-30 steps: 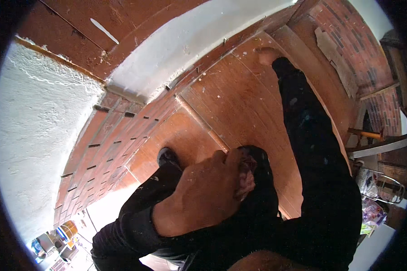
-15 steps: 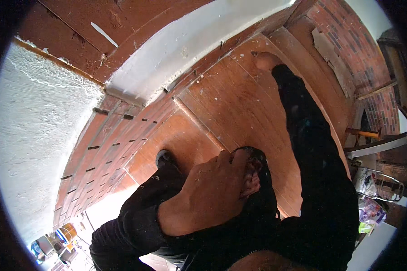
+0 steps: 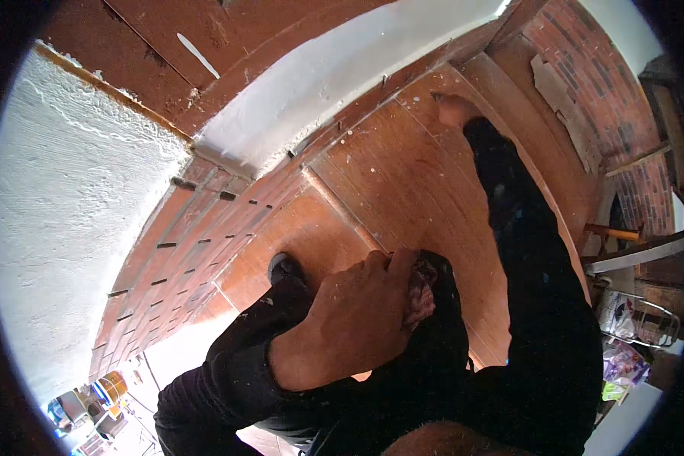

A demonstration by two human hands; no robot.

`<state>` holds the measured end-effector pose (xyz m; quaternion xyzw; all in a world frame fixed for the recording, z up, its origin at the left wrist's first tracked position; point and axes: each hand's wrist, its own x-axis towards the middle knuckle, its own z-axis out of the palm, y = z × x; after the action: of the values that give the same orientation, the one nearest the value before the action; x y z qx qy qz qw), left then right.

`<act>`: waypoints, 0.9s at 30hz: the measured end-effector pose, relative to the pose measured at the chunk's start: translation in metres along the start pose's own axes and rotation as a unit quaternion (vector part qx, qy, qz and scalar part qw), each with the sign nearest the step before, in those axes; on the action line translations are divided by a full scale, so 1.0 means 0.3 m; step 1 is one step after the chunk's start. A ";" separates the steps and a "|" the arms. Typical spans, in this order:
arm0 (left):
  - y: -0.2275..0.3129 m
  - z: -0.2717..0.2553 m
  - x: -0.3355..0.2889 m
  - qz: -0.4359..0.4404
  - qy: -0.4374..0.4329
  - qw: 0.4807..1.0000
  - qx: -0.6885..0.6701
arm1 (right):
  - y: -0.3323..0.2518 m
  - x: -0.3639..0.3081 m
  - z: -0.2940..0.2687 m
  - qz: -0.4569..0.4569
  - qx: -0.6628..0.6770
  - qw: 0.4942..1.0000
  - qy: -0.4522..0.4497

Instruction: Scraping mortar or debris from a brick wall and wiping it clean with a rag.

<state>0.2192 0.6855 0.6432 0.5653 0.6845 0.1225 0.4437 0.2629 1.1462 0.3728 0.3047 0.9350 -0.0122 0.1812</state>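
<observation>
My left hand (image 3: 346, 323) rests over my bent knee with its fingers curled round a crumpled pinkish cloth (image 3: 421, 298). The cloth pokes out on the thumb side. Far ahead, my right arm stretches out and my right hand (image 3: 457, 112) is down at the wood-look tiled step (image 3: 403, 163). Its fingers are bunched together, and a small dark tip shows at their end, too small to name. Pale specks dot the tile near that hand. On the lower step stands my dark shoe (image 3: 285, 267).
A brick-faced wall (image 3: 175, 247) and white plaster (image 3: 76, 205) run along the left. At the right are a hammer-like tool with a wooden handle (image 3: 614, 232), a wire-handled container (image 3: 638, 318) and plastic bags (image 3: 625, 365). A yellow bucket (image 3: 112, 387) stands at lower left.
The whole view has shifted slightly, so the scene sits a little lower and further right. Both hands keep nearly the same place and grip.
</observation>
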 end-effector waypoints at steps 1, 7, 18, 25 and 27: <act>0.000 0.001 0.001 0.008 -0.004 1.000 -0.006 | 0.006 0.000 -0.006 0.030 0.018 0.999 -0.040; 0.012 0.017 0.000 0.012 0.020 0.999 0.040 | 0.028 -0.014 -0.019 -0.044 -0.002 0.999 0.000; 0.001 0.030 -0.009 0.022 0.031 0.999 0.023 | -0.116 -0.145 -0.011 -0.041 0.080 0.985 0.148; -0.001 0.019 -0.007 0.017 0.040 0.999 0.033 | -0.061 0.017 0.068 -0.137 0.009 0.964 0.228; -0.004 0.018 -0.012 0.024 0.048 0.998 0.034 | -0.054 0.027 0.091 -0.086 0.030 0.985 0.147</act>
<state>0.2222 0.6799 0.6409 0.5897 0.6952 0.1366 0.3876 0.2564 1.1339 0.3430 0.2272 0.9733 -0.0114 0.0311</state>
